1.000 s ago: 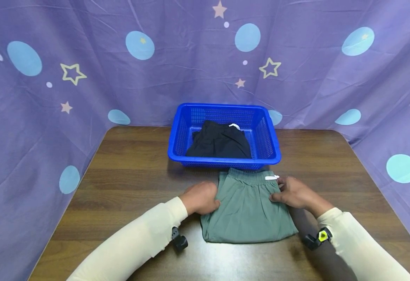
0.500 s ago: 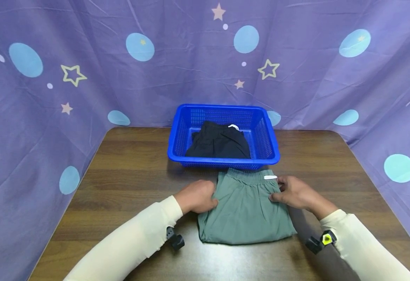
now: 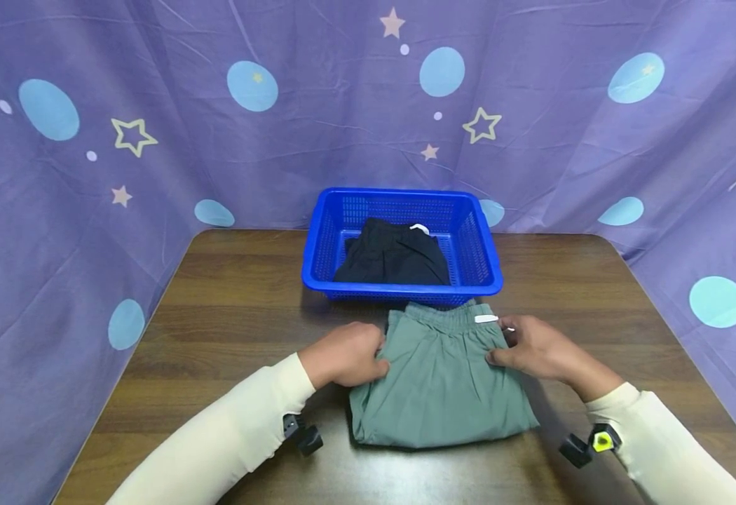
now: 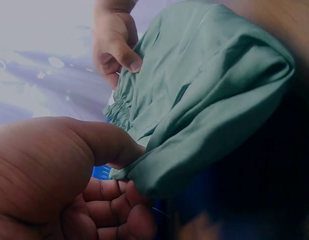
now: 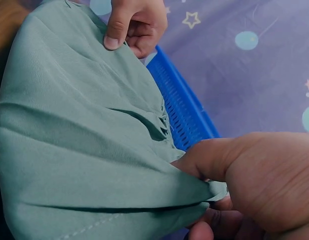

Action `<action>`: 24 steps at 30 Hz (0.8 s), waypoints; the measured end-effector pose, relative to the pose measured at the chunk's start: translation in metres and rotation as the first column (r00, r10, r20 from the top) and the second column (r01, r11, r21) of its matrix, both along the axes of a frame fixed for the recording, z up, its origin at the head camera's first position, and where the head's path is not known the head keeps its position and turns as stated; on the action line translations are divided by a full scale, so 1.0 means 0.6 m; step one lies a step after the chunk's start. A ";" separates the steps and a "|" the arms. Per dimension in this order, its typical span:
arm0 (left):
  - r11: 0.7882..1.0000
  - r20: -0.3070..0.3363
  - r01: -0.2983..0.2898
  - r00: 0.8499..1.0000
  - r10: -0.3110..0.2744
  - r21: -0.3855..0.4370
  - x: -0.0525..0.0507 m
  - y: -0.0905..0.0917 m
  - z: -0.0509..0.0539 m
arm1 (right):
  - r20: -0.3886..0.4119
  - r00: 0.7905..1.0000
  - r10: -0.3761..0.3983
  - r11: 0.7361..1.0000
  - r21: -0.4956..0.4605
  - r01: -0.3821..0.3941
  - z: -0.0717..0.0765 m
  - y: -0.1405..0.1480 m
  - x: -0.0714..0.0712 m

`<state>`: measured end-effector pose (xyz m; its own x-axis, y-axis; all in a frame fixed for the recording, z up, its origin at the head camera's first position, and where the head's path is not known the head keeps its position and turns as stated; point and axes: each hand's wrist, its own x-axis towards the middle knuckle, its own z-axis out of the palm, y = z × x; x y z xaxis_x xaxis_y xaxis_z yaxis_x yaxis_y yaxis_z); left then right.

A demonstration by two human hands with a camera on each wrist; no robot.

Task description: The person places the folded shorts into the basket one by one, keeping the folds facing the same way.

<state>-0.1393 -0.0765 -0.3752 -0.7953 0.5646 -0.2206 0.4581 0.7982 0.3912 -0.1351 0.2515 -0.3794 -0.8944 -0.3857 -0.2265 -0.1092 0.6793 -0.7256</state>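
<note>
Folded green shorts (image 3: 444,386) with a gathered elastic waistband and a white tag lie before me, waistband toward the basket. My left hand (image 3: 350,354) pinches their left edge; in the left wrist view the thumb (image 4: 112,145) is on top with curled fingers beneath. On the opposite edge, near the tag, my right hand (image 3: 535,351) pinches the cloth between thumb and fingers, as the right wrist view (image 5: 264,180) confirms. The wrist views show the fabric stretched between both hands, its lower part bulging. The fingers under the cloth are partly hidden.
Just beyond the shorts stands a blue plastic basket (image 3: 402,288) with a folded black garment (image 3: 393,256) inside, bearing a white tag. A wooden table (image 3: 229,308) carries everything. A purple curtain (image 3: 343,140) with stars and ovals hangs behind and at the sides.
Both hands keep hold of the shorts. The left hand has shifted slightly left and the right slightly right; the shorts look wider, with their lower edge a little nearer me.
</note>
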 end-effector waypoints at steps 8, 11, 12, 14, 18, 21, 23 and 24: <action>1.000 -0.033 0.021 0.999 -0.020 0.019 0.012 -0.008 0.030 | 0.005 1.000 -0.019 1.000 0.002 0.019 0.027 -0.003 0.012; 0.999 -0.049 0.028 0.998 -0.026 0.030 0.013 -0.010 0.035 | 0.003 1.000 -0.015 1.000 -0.008 0.015 0.034 -0.004 0.015; 0.999 -0.051 0.031 0.998 -0.029 0.036 0.013 -0.011 0.037 | 0.004 1.000 -0.013 1.000 -0.014 0.013 0.036 -0.004 0.015; 0.998 -0.054 0.033 0.998 -0.030 0.046 0.014 -0.013 0.042 | 0.008 1.000 -0.012 1.000 -0.017 0.012 0.041 -0.005 0.016; 0.999 -0.059 0.024 0.998 -0.021 0.047 0.017 -0.015 0.056 | 0.005 1.000 -0.013 1.000 -0.016 0.014 0.053 -0.007 0.018; 0.999 -0.064 0.016 0.998 -0.014 0.039 0.018 -0.018 0.066 | -0.005 1.000 -0.015 1.000 0.002 0.015 0.062 -0.008 0.019; 0.999 -0.066 0.019 0.998 -0.016 0.042 0.019 -0.019 0.070 | -0.024 1.000 -0.019 0.999 0.034 0.020 0.069 -0.009 0.020; 0.999 -0.066 0.019 0.998 -0.016 0.043 0.020 -0.020 0.073 | -0.031 0.999 -0.024 0.998 0.050 0.026 0.073 -0.010 0.021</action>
<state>-0.1275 -0.0883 -0.3317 -0.7973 0.5863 -0.1436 0.4973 0.7728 0.3942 -0.1227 0.2454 -0.3357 -0.9104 -0.3520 -0.2173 -0.1133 0.7174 -0.6874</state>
